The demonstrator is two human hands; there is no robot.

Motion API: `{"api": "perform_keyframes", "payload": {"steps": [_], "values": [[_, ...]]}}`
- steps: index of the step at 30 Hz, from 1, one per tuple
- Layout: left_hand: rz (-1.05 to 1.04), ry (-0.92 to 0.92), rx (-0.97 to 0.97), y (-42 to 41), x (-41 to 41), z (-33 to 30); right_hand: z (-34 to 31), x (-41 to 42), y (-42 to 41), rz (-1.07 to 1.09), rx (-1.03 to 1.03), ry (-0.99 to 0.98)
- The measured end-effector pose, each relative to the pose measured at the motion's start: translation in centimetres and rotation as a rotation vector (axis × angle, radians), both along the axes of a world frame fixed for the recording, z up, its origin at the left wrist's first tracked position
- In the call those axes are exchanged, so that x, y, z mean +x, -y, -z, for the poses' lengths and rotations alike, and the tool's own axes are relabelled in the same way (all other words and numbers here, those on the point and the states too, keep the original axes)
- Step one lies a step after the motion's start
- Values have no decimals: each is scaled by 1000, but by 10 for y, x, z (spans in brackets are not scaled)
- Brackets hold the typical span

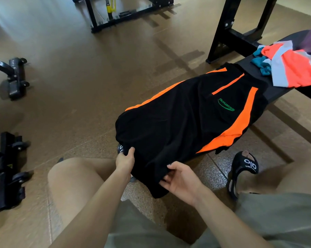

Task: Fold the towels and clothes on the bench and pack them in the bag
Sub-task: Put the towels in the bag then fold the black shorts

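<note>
Gripping black shirt [178,119] hem: left hand [125,161], right hand [181,179]; green "muyuan" logo [226,104]; sandal [244,170] "olo".

Your left hand [125,161] reaches forward between your bare knees, thumb on top and fingers curled under, pinching cloth at the counter's near end. Your right hand [182,179] sits just beside it, palm up, fingers tucked beneath, thumb pressing above.

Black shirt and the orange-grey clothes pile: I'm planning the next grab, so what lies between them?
Only a bare strip of bench, in the head view; the black shirt and pile sit apart.
</note>
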State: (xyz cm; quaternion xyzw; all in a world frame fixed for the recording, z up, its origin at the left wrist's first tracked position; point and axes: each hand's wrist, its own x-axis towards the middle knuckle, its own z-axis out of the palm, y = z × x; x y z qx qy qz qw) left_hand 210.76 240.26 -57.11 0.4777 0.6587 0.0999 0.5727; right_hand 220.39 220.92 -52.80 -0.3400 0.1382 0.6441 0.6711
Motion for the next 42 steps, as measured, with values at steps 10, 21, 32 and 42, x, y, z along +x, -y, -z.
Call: {"api": "perform_keyframes", "payload": {"steps": [10, 21, 32, 42], "values": [[-106, -7, 183, -47, -7, -19, -1, -5, 7, -75, -172, 637], [431, -394, 715, -13, 3, -38, 32, 32, 25, 54, -590, 667], [1695, -531, 1230, 97, 55, -36, 31, 53, 23, 114, -644, 762], [1709, -355, 1192, 72, 48, -51, 31, 52, 41, 276, -460, 443]]}}
